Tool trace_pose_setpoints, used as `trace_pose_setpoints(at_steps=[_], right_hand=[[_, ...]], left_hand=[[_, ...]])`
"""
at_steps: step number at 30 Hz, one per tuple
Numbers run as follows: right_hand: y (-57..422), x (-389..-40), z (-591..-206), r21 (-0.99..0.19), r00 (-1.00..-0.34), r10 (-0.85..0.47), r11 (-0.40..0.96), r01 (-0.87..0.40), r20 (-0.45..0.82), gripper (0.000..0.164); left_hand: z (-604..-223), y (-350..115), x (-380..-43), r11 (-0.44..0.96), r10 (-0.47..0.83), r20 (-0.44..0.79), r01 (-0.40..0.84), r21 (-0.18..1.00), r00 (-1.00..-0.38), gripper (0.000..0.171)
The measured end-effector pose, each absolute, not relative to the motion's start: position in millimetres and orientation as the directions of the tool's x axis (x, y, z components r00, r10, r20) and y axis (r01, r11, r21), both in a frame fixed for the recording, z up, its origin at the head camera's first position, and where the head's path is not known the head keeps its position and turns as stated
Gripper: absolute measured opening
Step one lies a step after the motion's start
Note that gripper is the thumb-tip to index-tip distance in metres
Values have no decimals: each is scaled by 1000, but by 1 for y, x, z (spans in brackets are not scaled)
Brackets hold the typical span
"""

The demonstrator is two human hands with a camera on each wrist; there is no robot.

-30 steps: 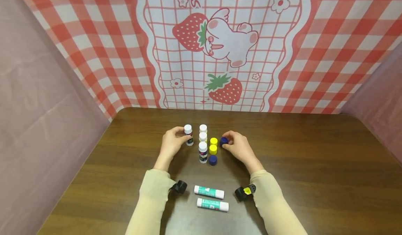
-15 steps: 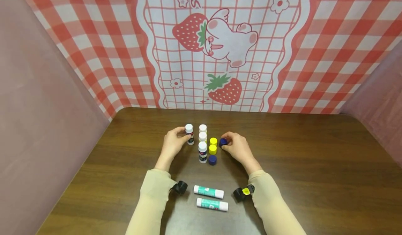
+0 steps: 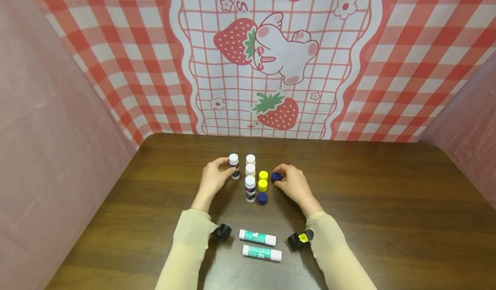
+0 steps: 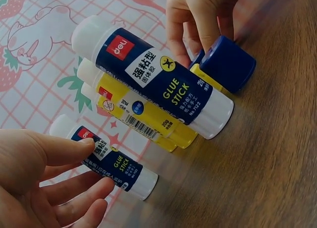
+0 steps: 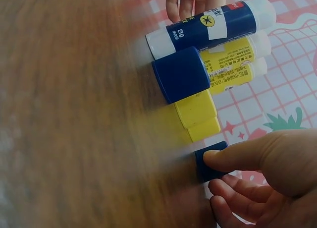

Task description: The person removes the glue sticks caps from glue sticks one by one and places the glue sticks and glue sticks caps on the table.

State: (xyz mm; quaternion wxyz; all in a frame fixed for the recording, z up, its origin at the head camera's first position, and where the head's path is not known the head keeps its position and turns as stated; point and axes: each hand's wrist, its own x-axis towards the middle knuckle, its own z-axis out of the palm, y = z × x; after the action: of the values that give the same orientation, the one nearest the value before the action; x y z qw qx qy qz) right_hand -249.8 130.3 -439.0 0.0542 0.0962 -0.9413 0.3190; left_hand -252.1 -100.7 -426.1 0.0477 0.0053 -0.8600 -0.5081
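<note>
With thumb and fingers, my left hand holds an upright navy glue stick with a white top, just left of a row of similar glue sticks. The row has a navy glue stick nearest me and two yellow ones behind it. My right hand has its thumb and fingers at a navy cap on the table. Left of that hand, two yellow caps and another navy cap line up beside the row.
Two green and white glue sticks lie flat between the forearms on the brown wooden table. Behind the table hangs a red checked cloth with strawberries. Pink cloth covers the sides.
My left hand and its glue stick have shifted slightly right, closer to the row. My right hand stays at the navy cap with hardly any movement.
</note>
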Motion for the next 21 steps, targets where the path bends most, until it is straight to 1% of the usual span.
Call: trace_pose_setpoints(at_steps=[7,14,18,21], right_hand=[[131,-249,-437,-589,-976,-157,779,-215,149,32],[133,-245,-430,-606,-978,-182,769,-206,102,39],[133,-242,-422,-613,-979,-193,767,-191,64,43],[134,-237,-413,-592,-982,-184,787,-173,42,42]], left_hand=[[-425,-101,-252,489,-43,51,23,872,-998,40],[-419,-106,-250,504,-2,17,14,864,-1000,45],[-413,-112,-246,580,27,-48,-23,814,-998,49],[-407,-116,-242,635,41,-127,-72,769,-991,46]])
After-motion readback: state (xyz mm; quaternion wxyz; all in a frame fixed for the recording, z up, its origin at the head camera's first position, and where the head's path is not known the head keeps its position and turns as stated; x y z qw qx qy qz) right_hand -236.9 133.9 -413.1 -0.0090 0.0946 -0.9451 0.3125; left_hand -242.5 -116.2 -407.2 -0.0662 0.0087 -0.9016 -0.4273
